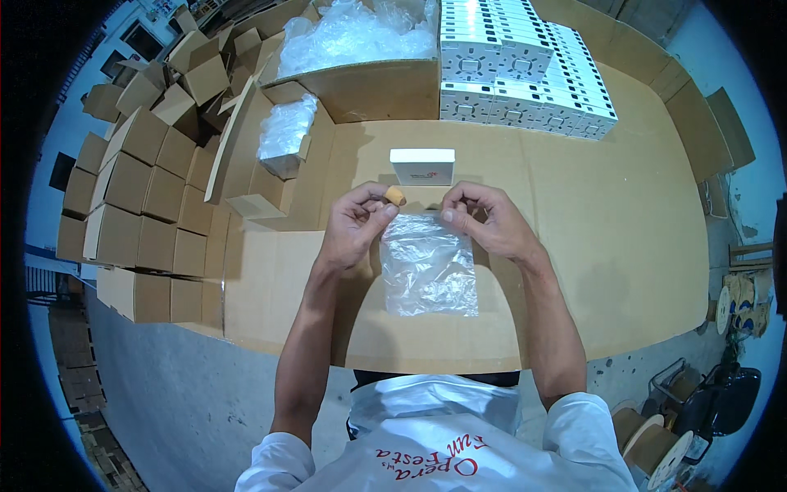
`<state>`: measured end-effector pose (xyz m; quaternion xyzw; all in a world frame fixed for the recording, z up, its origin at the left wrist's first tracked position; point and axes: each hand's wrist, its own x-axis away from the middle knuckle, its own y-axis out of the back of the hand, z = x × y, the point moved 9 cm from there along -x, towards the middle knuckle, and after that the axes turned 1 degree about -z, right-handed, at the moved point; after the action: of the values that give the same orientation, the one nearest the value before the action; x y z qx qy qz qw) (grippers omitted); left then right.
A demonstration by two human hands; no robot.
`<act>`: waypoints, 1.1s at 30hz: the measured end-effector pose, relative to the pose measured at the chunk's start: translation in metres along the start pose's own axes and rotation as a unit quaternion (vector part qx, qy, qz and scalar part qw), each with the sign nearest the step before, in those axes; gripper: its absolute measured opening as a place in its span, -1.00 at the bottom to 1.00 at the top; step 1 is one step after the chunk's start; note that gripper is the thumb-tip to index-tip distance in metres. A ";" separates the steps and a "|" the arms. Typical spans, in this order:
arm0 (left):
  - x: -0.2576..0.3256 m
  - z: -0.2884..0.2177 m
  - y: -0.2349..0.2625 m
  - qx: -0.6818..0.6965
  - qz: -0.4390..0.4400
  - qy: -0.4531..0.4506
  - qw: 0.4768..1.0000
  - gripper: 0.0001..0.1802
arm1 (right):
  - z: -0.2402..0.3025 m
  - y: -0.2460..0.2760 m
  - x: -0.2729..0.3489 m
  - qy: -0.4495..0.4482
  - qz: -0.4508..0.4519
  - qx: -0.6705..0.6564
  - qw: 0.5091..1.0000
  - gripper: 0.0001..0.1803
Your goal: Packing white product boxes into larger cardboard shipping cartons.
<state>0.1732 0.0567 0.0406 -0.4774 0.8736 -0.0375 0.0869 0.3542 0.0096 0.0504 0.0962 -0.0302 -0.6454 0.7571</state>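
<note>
A clear plastic bag hangs or lies flat in front of me over the cardboard-covered table. My left hand is closed at the bag's upper left corner, thumb against the fingers. An orange finger cot appears to cover its index fingertip. At the upper right corner, my right hand pinches the bag's edge between thumb and bent fingers. Just beyond the bag stands a small white box with a small red mark on its front.
Behind, a large carton overflows with clear plastic bags. Bagged white boxes sit in an open cardboard tray. White patterned boxes are stacked at back right. Brown cartons pile up at left; cable reels stand lower right.
</note>
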 end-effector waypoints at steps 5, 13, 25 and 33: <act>0.004 0.006 0.000 -0.035 -0.007 0.056 0.998 -0.81 | -0.011 -0.008 0.000 0.001 0.025 -0.041 0.999 -0.86; 0.040 0.008 -0.010 0.015 -0.058 0.043 0.997 0.01 | 0.008 -0.005 0.004 0.065 -0.021 -0.036 0.997 -0.90; 0.055 0.026 0.007 -0.056 -0.019 0.085 0.995 -0.19 | 0.057 -0.001 0.002 0.240 -0.130 0.039 0.961 -0.81; 0.058 0.019 0.012 -0.037 -0.032 0.046 0.998 -0.28 | 0.044 0.018 -0.014 0.189 -0.224 0.165 0.942 -0.65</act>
<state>0.1362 0.0151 0.0134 -0.5054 0.8619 -0.0296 0.0277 0.3621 0.0216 0.0980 0.3447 0.0299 -0.7539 0.5585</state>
